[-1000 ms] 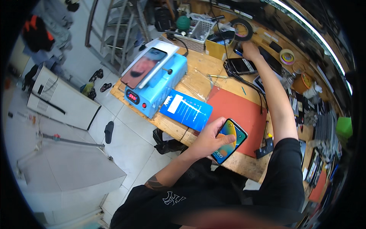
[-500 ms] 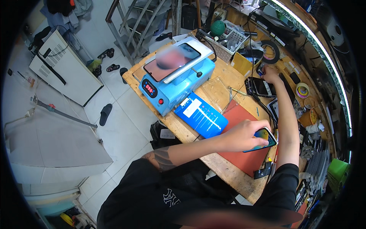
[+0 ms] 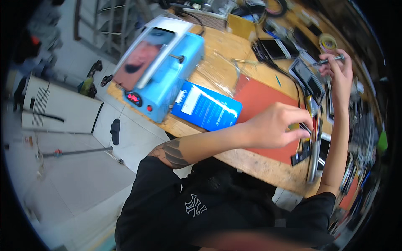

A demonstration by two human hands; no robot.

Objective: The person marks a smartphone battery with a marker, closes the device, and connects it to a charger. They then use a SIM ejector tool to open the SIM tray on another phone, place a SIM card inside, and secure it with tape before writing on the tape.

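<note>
My left hand is closed around a phone over the right end of the red mat. My fingers cover most of the phone, so only its edge shows. My right hand is raised over the far right of the wooden bench. It pinches a thin metal tool that points left. A dark phone-like device lies just below and left of that hand.
A blue benchtop machine with a screen on its top plate stands at the left end of the bench. A blue flat box lies beside it. More phones, a tape roll and cables crowd the back. A white cabinet stands on the floor.
My left hand carried the phone to the right across the red mat. My right hand came back from the far bench and now holds the thin tool up. The view shifted closer.
</note>
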